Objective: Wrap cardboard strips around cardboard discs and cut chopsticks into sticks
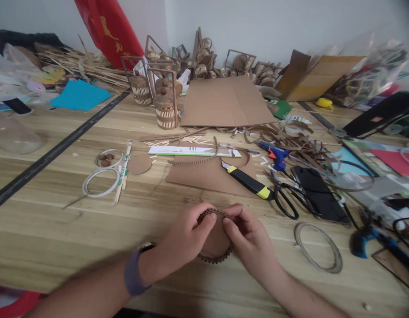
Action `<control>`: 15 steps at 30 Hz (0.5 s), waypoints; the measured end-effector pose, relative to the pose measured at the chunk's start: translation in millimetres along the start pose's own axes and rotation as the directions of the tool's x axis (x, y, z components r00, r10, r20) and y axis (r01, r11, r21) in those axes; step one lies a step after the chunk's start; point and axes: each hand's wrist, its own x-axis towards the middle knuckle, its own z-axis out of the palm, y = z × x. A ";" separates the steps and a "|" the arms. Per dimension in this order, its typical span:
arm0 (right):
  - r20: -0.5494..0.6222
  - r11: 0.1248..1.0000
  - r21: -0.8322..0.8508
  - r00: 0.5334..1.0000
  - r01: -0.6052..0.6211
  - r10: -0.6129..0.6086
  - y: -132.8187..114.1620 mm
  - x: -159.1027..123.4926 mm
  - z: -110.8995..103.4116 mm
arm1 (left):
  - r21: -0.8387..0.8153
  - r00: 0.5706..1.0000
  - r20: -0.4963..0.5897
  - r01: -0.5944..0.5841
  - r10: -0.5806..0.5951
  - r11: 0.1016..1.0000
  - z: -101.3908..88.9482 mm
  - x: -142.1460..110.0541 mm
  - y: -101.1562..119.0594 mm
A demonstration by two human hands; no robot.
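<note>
Between my two hands is a round cardboard disc (217, 240) with a corrugated strip standing around its edge. My left hand (194, 232) is closed on the disc's left and far rim, thumb on the inside. On the far right rim, my right hand (247, 234) pinches the strip between thumb and fingers. Beyond them lie a flat cardboard sheet (197, 175), a loose curved corrugated strip (194, 162) and a black and yellow utility knife (247, 180). Black-handled scissors (286, 201) rest to the right of the knife.
Rolls of tape (101, 182) and brown beads lie at left, near a cardboard circle (140, 164). A blue glue gun (276, 154), phone (318, 194) and tape ring (318, 247) are at right. Small lidded buckets (165, 110) stand behind, beside a large cardboard sheet (227, 101).
</note>
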 end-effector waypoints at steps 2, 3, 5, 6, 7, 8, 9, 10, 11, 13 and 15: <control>-0.013 1.000 0.020 1.000 0.000 0.001 0.1 -0.7 1.6 | 0.000 1.000 -0.004 0.010 -0.010 1.000 0.2 0.6 -0.6; -0.019 1.000 0.026 1.000 -0.006 0.006 -0.3 -0.7 2.4 | -0.004 1.000 -0.008 0.013 -0.013 1.000 0.4 0.9 -0.9; -0.027 0.999 0.040 0.999 -0.027 0.029 -2.0 -0.1 3.9 | -0.020 1.000 -0.022 0.012 -0.012 1.000 0.7 1.2 -1.7; -0.031 0.997 0.059 0.999 -0.040 0.042 -3.1 0.5 4.5 | -0.032 0.999 -0.038 0.012 -0.013 0.999 0.8 1.4 -2.1; -0.029 0.995 0.088 0.998 -0.053 0.056 -4.3 1.3 5.0 | -0.045 0.998 -0.063 0.017 -0.020 0.999 0.8 1.5 -2.4; -0.016 0.990 0.121 0.997 -0.068 0.071 -5.5 2.2 5.3 | -0.056 0.995 -0.091 0.027 -0.032 0.998 0.8 1.5 -2.6; 0.006 0.985 0.151 0.996 -0.086 0.087 -6.5 3.0 5.6 | -0.068 0.992 -0.115 0.036 -0.043 0.997 0.8 1.4 -2.5; 0.031 0.979 0.174 0.994 -0.104 0.100 -7.3 3.7 5.6 | -0.084 0.991 -0.126 0.040 -0.050 0.996 0.8 1.3 -2.3; 0.053 0.974 0.189 0.992 -0.122 0.114 -7.8 4.2 5.5 | -0.105 0.992 -0.118 0.038 -0.051 0.994 0.9 1.0 -2.0; 0.075 0.967 0.204 0.988 -0.151 0.138 -8.4 4.3 5.0 | -0.154 0.997 -0.068 0.021 -0.032 0.988 1.8 0.1 -1.2; 0.079 0.961 0.224 0.986 -0.164 0.150 -8.7 3.3 4.5 | -0.194 0.999 -0.034 0.005 -0.012 0.981 3.5 -0.9 -0.9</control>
